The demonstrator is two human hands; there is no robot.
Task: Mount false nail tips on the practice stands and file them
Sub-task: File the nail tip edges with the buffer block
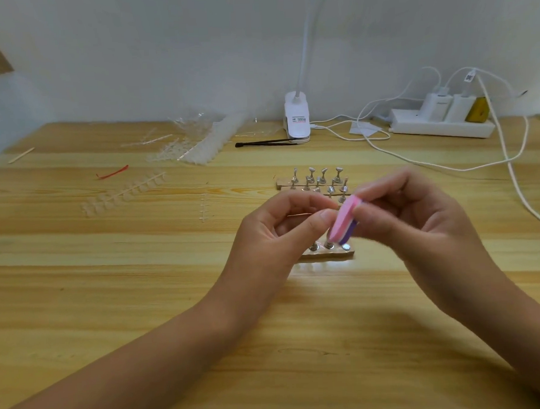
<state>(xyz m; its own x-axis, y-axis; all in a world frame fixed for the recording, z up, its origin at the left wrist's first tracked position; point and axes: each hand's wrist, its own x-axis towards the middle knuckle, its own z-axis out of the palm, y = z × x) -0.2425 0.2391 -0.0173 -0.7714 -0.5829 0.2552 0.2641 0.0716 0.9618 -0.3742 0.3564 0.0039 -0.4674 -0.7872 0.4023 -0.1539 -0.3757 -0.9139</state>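
Filing seemed the step in hand. The right hand [413,218] gripped a pink and purple file [346,222] just above the near stands [327,248] on the table [142,304]. The left hand [279,229] had thumb and forefinger curled against the file; whether they pinched a nail tip could not be told. The next move likely called for short, light strokes with the stand held steady.

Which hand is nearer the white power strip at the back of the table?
Right. The right hand sits in front of the power strip, a bit leftward; the left hand is farther left, across the pink nail file.
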